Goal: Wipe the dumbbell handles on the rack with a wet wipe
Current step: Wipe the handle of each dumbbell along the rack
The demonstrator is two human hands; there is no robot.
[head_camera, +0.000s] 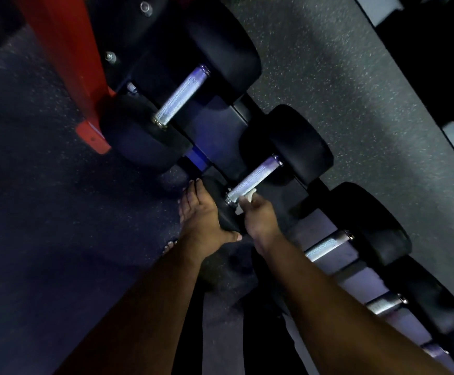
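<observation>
My left hand (197,215) grips the near head of the middle dumbbell (288,155) so it does not roll on the rack (215,125). My right hand (258,215) pinches the wet wipe (247,197) against the near end of its handle (252,178), fingers curled around it, I think; the light is poor. More handles wait to the right, one to the left.

rack (217,131): dark, red upright | load: black dumbbells (288,158) in a row, seemingly four
</observation>
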